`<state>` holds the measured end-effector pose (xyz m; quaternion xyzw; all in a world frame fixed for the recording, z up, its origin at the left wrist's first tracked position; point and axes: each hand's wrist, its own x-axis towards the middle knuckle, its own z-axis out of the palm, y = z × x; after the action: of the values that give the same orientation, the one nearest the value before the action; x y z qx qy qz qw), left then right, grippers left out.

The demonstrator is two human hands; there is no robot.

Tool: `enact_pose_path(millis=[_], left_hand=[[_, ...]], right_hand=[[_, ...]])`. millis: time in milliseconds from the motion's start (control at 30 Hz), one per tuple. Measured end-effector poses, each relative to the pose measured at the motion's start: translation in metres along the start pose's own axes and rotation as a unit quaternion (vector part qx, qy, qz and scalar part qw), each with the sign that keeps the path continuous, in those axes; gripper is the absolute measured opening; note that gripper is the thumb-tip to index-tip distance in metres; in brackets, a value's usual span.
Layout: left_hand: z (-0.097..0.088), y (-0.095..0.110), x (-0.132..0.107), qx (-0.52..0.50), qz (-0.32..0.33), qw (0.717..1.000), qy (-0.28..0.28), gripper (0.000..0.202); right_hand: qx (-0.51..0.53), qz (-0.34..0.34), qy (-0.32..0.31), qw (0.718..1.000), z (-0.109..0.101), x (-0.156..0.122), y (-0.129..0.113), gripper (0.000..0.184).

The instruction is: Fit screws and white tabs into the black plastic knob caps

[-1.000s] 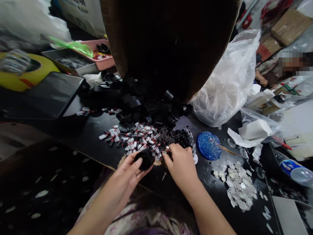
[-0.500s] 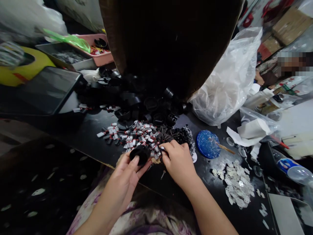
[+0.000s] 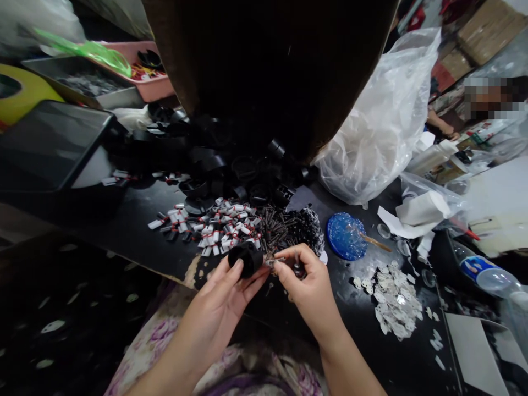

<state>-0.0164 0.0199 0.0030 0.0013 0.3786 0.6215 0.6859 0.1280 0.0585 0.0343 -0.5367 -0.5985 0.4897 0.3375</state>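
My left hand [image 3: 225, 297] holds a small black round plastic part [image 3: 246, 258] between thumb and fingers, just above the near edge of the black table [image 3: 136, 231]. My right hand [image 3: 307, 286] pinches a thin metal spring [image 3: 275, 258] whose tip points at the black part. Behind the hands lie a heap of small white pieces with red bands [image 3: 214, 225], a pile of dark springs [image 3: 278, 228] and a heap of black plastic parts [image 3: 231, 170].
A blue glittery disc [image 3: 344, 236] and a scatter of flat silvery pieces [image 3: 394, 300] lie to the right. A clear plastic bag [image 3: 383, 121], a bottle [image 3: 480, 272], a dark tray [image 3: 49, 146] and a pink tray [image 3: 144, 71] surround the work spot. Another person's arm [image 3: 441, 125] shows at far right.
My right hand has lifted a spring out of the pile and brought it to the black part. My left hand has raised and turned the part toward it.
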Motion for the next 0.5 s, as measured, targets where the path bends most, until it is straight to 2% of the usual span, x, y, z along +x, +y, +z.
enact_pose_path(millis=[267, 400, 500], left_hand=[[0.003, -0.005, -0.005, 0.042, -0.005, 0.999, 0.0, 0.019], [0.008, -0.003, -0.011, 0.056, -0.013, 0.998, 0.012, 0.019], [0.009, -0.006, -0.013, 0.071, -0.022, 0.997, 0.031, 0.023]], right_hand=[[-0.032, -0.044, 0.017, 0.998, -0.003, -0.007, 0.003, 0.006], [-0.147, -0.115, 0.059, 0.981, -0.001, -0.014, 0.003, 0.01], [-0.211, -0.152, 0.067, 0.963, -0.002, -0.019, 0.003, 0.009]])
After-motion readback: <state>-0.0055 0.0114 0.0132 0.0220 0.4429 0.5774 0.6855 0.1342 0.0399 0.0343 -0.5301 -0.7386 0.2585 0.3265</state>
